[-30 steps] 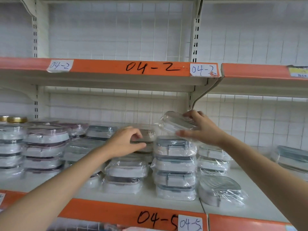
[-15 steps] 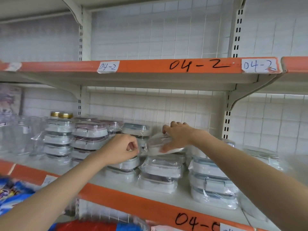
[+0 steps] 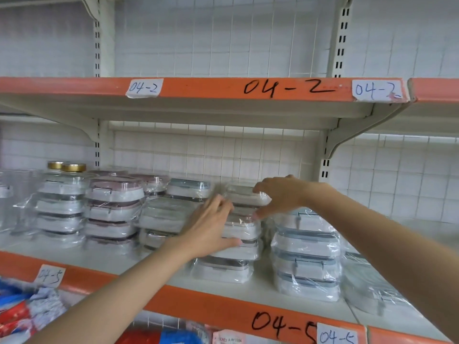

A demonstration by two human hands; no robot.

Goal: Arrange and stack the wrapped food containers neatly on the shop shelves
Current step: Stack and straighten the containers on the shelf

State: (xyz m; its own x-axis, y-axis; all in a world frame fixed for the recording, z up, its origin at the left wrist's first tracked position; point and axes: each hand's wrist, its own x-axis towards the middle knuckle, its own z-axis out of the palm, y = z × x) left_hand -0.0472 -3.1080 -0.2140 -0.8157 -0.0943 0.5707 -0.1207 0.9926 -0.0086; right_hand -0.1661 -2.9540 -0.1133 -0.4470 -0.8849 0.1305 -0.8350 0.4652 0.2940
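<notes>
1. The shelf [image 3: 82, 259] marked 04-5 runs right across in front of me, white deck behind an orange lip, with the 04-2 shelf [image 3: 198, 86] overhead.
2. Along it, stacks of wrapped food containers: the pink-lidded stack [image 3: 113, 211] on the left, the blue-lidded stack [image 3: 306, 259] on the right, and the middle stack [image 3: 233, 247] between them, where I'm working.
3. My left hand [image 3: 210, 232] lies flat against the left side of the middle stack, fingers straight and spread, thumb low along a container's front edge. It presses, it doesn't clutch.
4. My right hand [image 3: 279, 193] arches over the top container [image 3: 244, 196], fingers curled over its far side and thumb tip down at its front right corner, pinching it through the crinkled wrap.
5. That top container sits on the middle stack, roughly level, just left of the blue-lidded stack.
6. My hands are apart, one at each side of the stack's upper part.
7. Far left at the back, two gold-capped jars [image 3: 67, 167] poke up behind the containers.
</notes>
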